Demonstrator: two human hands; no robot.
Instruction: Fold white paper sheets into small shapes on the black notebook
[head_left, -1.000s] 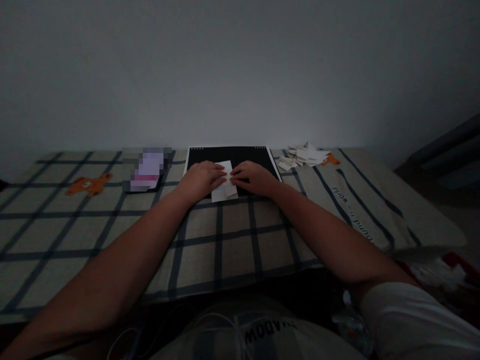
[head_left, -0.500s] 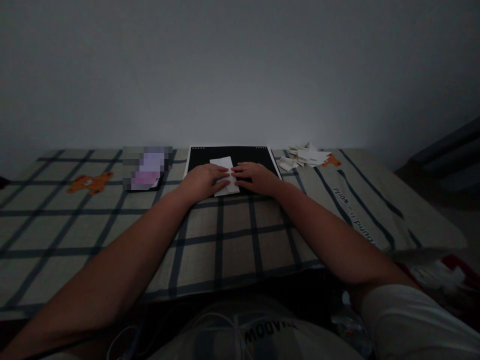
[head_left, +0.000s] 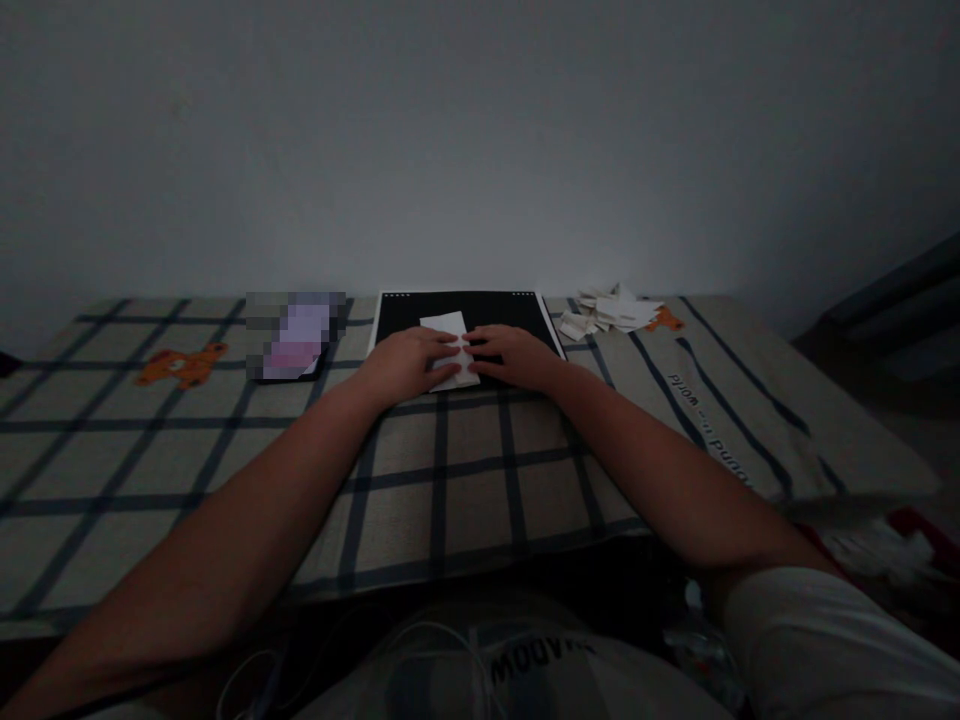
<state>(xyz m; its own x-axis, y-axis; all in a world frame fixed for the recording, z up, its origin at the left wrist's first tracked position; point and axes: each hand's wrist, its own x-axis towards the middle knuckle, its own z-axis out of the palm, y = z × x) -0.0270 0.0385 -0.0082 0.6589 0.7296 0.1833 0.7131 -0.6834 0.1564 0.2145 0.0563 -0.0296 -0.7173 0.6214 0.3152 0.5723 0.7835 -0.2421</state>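
A narrow strip of folded white paper [head_left: 447, 322] lies on a black mat with a white border [head_left: 401, 312]. My left hand [head_left: 409, 362] rests on the paper from the left, its fingers stretched flat across it and the thumb lower down. From the other side, my right hand [head_left: 514, 357] reaches the paper's right edge with its fingertips, the fingers spread and the palm over the mat. The fingertips of both hands are close together on the paper. Part of the strip is hidden under my left fingers.
A phone [head_left: 300, 335], partly blurred out, lies left of the mat. To its right is a pile of folded white paper pieces [head_left: 615, 308]. A checked cloth [head_left: 472, 440] with orange bear prints covers the table, which meets a plain wall [head_left: 480, 150] behind.
Hardly anything differs. Both hands stay on the folded paper, with at most a tiny shift of the fingers.
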